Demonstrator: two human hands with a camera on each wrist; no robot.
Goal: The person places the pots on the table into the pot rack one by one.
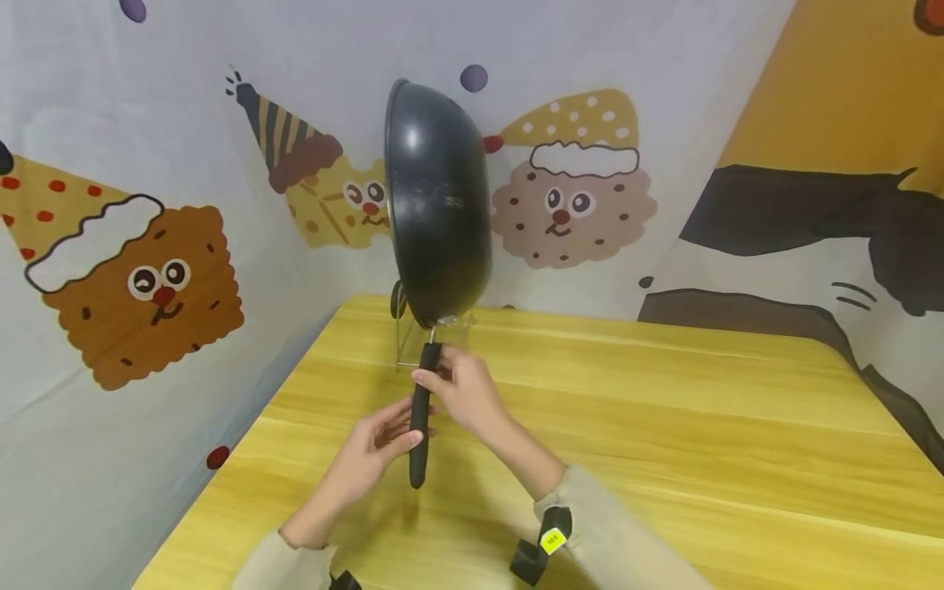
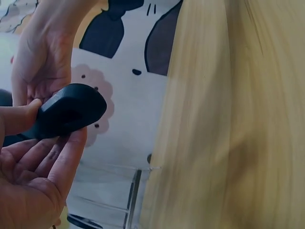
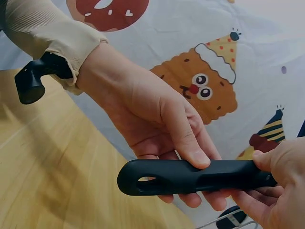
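Note:
A deep black frying pan (image 1: 442,197) is held up on edge above the table, its rounded underside facing right and its handle (image 1: 418,459) pointing down. My right hand (image 1: 472,393) grips the upper handle close to the pan body. Lower down, my left hand (image 1: 369,451) holds the handle between thumb and fingers. In the right wrist view the handle end (image 3: 157,177), with its hanging hole, extends past the left hand's thumb. The left wrist view shows the handle's rounded tip (image 2: 78,107) close up; the pan body is mostly out of that view.
A wire rack (image 1: 399,348) stands on the wooden table (image 1: 627,393) behind the pan, partly hidden by it. A dark rounded object (image 1: 398,300) is at the rack. A cartoon-printed cloth (image 1: 317,49) hangs behind and beside the table.

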